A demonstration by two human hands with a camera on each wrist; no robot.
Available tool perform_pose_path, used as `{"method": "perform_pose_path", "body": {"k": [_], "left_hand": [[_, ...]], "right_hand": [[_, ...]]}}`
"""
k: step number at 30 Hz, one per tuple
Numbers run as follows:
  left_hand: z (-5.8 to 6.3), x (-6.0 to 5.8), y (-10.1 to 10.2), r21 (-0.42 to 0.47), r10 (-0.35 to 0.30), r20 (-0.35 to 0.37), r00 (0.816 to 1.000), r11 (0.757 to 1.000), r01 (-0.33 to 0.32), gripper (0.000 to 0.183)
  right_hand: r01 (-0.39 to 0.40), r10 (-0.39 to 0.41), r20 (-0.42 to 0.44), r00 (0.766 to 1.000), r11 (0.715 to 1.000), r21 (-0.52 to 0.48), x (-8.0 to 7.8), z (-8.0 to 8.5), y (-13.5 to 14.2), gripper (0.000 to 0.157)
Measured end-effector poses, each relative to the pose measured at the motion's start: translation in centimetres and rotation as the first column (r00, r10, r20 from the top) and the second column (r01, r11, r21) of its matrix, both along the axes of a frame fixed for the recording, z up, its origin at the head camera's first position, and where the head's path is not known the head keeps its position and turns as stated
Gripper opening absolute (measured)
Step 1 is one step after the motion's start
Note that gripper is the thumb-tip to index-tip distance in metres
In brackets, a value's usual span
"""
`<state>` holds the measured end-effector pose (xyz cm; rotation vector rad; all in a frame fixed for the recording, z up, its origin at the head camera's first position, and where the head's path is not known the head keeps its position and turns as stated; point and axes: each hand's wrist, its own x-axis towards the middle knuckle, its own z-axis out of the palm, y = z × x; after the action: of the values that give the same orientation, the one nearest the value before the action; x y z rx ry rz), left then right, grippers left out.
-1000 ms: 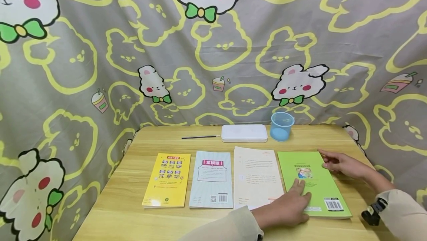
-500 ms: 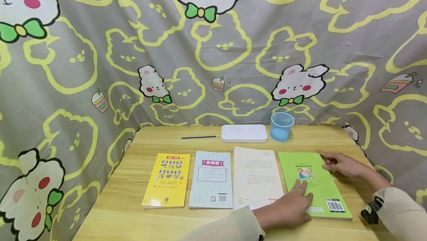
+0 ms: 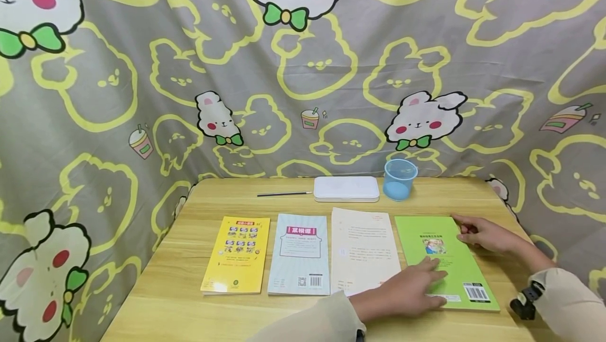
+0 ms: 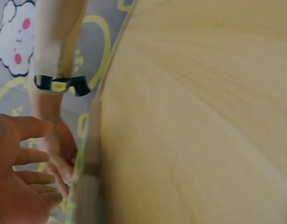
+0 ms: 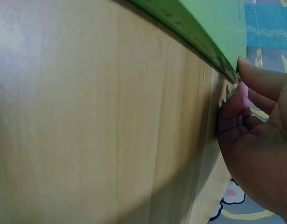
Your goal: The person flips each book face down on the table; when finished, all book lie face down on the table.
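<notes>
A green book (image 3: 450, 263) lies flat, back cover up, at the right end of a row of books. My left hand (image 3: 404, 289) rests at its near left edge, fingers fairly straight, index and middle fingertips over the cover. In the left wrist view the fingers of the left hand (image 4: 27, 168) are extended and apart. My right hand (image 3: 487, 234) is at the book's far right corner. Seen from the right wrist, the thumb and a finger of the right hand (image 5: 260, 126) pinch the corner of the green book (image 5: 213, 28), other fingers curled.
Left of the green book lie a cream book (image 3: 364, 252), a light blue book (image 3: 299, 265) and a yellow book (image 3: 236, 258). Behind them are a black pencil-like stick (image 3: 284, 194), a white case (image 3: 346, 188) and a blue mesh cup (image 3: 400, 181). A patterned curtain (image 3: 265, 68) surrounds the table.
The green book has shifted very slightly right. My left hand has moved a little, its fingers lying flatter at the book's left edge. My right hand stays at the far corner.
</notes>
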<state>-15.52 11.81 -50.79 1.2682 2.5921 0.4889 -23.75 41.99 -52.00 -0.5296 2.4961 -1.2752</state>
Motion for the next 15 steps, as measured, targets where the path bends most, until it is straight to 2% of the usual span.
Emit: {"method": "perform_pose_path", "body": {"k": [6, 8, 11, 13, 15], "left_hand": [[1.6, -0.4, -4.0, 0.073, -0.008, -0.029, 1.0, 0.997, 0.01, 0.058], [1.9, -0.6, -5.6, 0.067, 0.012, -0.042, 0.999, 0.998, -0.009, 0.061], [2.2, -1.1, -8.1, 0.033, 0.06, -0.068, 0.996, 0.998, -0.058, 0.067], [2.3, -1.5, -9.8, 0.005, 0.1, -0.082, 0.992, 0.995, -0.1, 0.071], [2.4, -1.9, -11.5, -0.012, 0.143, -0.092, 0.985, 0.989, -0.144, 0.074]], "right_hand": [[0.108, -0.109, 0.002, 0.994, 0.992, 0.057, 0.6, 0.4, -1.2, 0.072], [0.165, -0.161, -0.037, 0.986, 0.976, 0.141, 0.9, 0.8, -1.8, 0.072], [0.238, -0.198, -0.157, 0.968, 0.923, 0.303, 1.1, 1.4, -2.9, 0.07], [0.292, -0.205, -0.248, 0.947, 0.869, 0.4, 1.3, 1.8, -3.8, 0.071], [0.328, -0.207, -0.299, 0.931, 0.832, 0.447, 1.5, 2.1, -4.8, 0.073]]}}
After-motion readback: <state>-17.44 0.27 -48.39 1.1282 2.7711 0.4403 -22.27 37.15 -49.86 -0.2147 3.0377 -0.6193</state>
